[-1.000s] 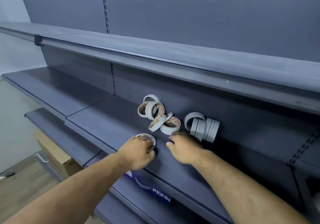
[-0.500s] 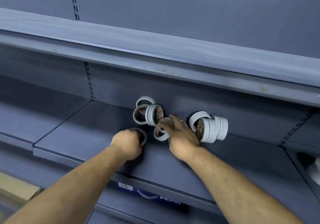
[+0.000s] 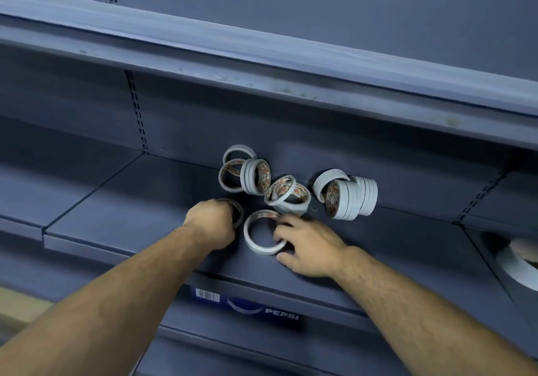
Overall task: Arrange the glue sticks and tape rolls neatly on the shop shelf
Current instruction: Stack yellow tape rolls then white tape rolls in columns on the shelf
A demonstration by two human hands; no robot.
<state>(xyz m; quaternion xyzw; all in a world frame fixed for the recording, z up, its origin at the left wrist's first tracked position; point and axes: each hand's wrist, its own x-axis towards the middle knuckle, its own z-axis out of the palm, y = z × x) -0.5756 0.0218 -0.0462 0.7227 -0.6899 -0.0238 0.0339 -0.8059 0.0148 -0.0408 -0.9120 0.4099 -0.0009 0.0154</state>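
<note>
Several white tape rolls lie loose on the grey shelf (image 3: 122, 201). One cluster of rolls (image 3: 247, 173) leans at the back wall, two tilted rolls (image 3: 288, 195) lie in the middle, and a row of upright rolls (image 3: 349, 195) stands on edge to the right. My left hand (image 3: 211, 222) grips a tape roll (image 3: 238, 214), mostly hidden behind the fist. My right hand (image 3: 305, 249) pinches the rim of another tape roll (image 3: 256, 244) standing just right of the left fist. No glue sticks are in view.
An upper shelf (image 3: 262, 64) overhangs the work area. A larger white roll (image 3: 515, 262) sits on the neighbouring shelf section at far right. A Pepsi label (image 3: 262, 308) marks the shelf's front edge. Lower shelves run beneath.
My right hand has pulled one roll out of the middle pile toward the front of the shelf, beside the left hand. The left hand keeps its roll. The view has shifted a little.
</note>
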